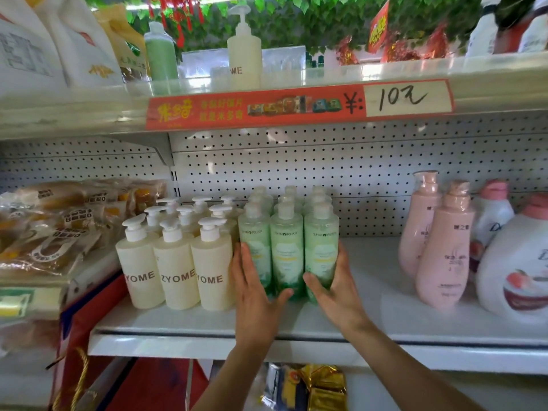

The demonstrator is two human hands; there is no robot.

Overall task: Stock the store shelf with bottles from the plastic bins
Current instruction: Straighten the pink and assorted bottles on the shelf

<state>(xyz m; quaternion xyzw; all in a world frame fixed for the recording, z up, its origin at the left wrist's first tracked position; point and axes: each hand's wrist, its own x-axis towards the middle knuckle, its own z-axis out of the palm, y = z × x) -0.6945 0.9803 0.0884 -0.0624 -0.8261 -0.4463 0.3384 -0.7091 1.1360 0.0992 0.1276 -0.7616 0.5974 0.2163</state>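
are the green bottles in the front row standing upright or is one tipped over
Upright. All three front green bottles stand with caps up, labels level, on the shelf, with the left hand and right hand pressing their sides.

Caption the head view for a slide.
Both hands square up green bottles beside cream pump bottles on the shelf.
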